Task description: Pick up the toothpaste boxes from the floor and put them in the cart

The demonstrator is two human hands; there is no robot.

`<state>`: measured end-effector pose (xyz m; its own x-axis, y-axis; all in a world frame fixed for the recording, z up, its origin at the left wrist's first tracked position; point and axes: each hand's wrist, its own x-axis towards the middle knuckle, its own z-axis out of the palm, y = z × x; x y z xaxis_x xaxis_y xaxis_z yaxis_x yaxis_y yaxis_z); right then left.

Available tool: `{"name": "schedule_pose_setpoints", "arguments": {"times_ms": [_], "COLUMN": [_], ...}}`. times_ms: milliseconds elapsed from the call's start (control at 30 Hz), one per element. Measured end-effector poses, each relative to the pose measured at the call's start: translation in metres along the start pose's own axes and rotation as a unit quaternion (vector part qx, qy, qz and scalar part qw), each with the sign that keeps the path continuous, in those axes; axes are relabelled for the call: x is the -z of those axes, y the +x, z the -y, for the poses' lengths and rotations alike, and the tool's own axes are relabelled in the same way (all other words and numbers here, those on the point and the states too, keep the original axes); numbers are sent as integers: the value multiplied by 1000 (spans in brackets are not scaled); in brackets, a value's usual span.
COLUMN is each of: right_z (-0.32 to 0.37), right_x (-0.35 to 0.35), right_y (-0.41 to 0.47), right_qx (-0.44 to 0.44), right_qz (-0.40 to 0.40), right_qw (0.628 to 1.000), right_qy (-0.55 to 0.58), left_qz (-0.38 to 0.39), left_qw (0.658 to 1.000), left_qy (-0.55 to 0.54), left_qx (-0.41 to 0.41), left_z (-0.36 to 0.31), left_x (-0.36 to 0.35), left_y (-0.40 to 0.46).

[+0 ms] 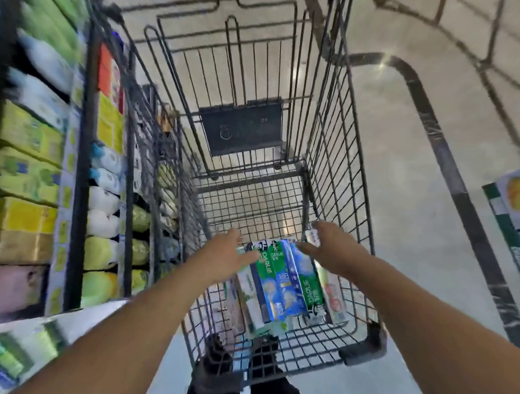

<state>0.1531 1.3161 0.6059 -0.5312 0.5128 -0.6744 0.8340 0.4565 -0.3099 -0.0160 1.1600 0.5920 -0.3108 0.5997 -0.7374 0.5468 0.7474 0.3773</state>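
- Far left: store shelves [32,138] stocked with green, yellow and white packages; heavily blurred; labels unreadable.
- Left hand [223,257]: reaching into the cart from the near end; fingers spread and extended; fingertips at the left edge of the box stack; no closed grip on anything.
- Centre: wire cart [341,159] standing on the pale floor [410,145]; child-seat flap [242,128] folded at the far end; toothpaste boxes [283,281] lying flat on the basket bottom at the near end, side by side, lengthwise along the cart; green and blue packs uppermost, paler packs on either flank.
- Right hand [332,248]: over the right side of the stack; fingers extended, pointing left toward the boxes; a small white item [311,238] shows at the knuckles; whether it is held cannot be told.
- Far right: a display [519,208] with boxes showing yellow fruit prints, beside a dark band [440,154] marked on the floor.
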Motion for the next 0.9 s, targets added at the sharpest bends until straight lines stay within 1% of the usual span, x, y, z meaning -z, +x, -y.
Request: {"name": "schedule_pose_setpoints", "arguments": {"times_ms": [67, 167, 267, 333, 467, 533, 633, 767, 900], "right_z": [28, 70, 103, 121, 155, 168, 193, 247, 322], "right_x": [33, 81, 116, 130, 144, 139, 119, 73, 6], "right_y": [-27, -66, -102, -123, -166, -186, -218, -265, -319], "right_qx": [41, 102, 149, 179, 218, 228, 237, 273, 345], "right_qz": [-23, -64, -83, -90, -125, -132, -123, -120, -101], "right_qw": [999, 992, 984, 979, 965, 960, 954, 932, 893], "right_qy": [-2, -37, -54, -48, -80, -90, -137, -205, -270], "left_qz": [-23, -83, -130, -141, -141, -141, -145, -159, -227], "left_qw": [1000, 996, 989, 986, 986, 985, 983, 980, 970], "left_qy": [5, 24, 53, 79, 87, 95, 108, 116, 79], "left_qx": [-11, -28, -42, -37, -23, -19, -25, -11, 41], "left_z": [-9, -20, -25, -22, -2, 12, 40, 102, 188], "left_x": [40, 98, 143, 164, 182, 177, 156, 123, 93], "left_y": [-33, -90, -144, -178, -230, -253, -293, -359, -446]}}
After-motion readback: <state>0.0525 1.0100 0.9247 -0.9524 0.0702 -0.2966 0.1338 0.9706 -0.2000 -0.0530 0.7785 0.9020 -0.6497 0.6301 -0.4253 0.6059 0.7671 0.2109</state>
